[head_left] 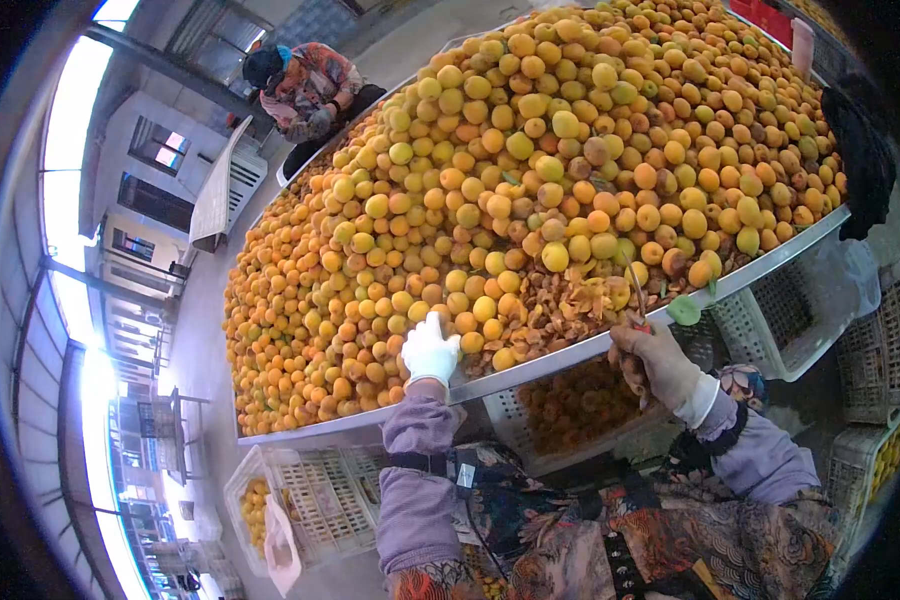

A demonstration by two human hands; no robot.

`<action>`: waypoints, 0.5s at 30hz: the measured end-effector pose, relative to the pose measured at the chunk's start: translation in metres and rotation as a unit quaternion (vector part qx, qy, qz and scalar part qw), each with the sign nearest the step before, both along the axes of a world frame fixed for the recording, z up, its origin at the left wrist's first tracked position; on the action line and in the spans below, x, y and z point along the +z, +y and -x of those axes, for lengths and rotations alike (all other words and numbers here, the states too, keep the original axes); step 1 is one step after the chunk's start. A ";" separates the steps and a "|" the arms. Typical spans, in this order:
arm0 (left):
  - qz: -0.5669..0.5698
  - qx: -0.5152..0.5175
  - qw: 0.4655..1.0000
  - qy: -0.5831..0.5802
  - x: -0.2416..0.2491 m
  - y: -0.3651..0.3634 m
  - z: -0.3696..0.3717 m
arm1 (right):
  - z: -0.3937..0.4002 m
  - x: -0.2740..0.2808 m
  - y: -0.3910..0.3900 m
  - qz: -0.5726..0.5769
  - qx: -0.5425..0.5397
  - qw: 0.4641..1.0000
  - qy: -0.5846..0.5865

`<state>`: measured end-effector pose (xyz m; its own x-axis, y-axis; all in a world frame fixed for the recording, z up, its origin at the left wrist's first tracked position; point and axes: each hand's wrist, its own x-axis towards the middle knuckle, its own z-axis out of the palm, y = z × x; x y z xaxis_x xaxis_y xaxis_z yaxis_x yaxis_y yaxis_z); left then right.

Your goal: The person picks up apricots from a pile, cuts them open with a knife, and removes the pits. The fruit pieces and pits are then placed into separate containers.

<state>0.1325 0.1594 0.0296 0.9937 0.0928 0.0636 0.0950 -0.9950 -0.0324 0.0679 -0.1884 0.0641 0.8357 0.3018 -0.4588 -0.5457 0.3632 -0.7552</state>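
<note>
Apricots (490, 205) lie in a large heap on a metal-rimmed table (570, 352). My left hand (430, 352), in a white glove, reaches over the rim with its fingers apart, touching apricots at the heap's near edge. My right hand (665, 368), in a dirtier glove, is closed around a small knife (633, 280); its thin blade points up and away, and the handle is mostly hidden. Brown, wet-looking matter clings to the fingers. Between my hands, split apricot pieces (580, 298) and brown scraps lie against the rim. A green leaf (684, 310) hangs near the right hand.
Below the rim stand a crate of dark fruit pieces (585, 400), a white crate (320, 490) at left and stacked crates (875, 350) at right. A pink cloth or bag (282, 545) hangs on the left crate. Another person (305, 90) sits at the far left edge.
</note>
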 end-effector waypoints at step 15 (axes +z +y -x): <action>0.667 -0.027 0.724 -0.174 0.059 -0.006 0.003 | 0.001 0.017 -0.002 -0.009 0.027 0.998 0.051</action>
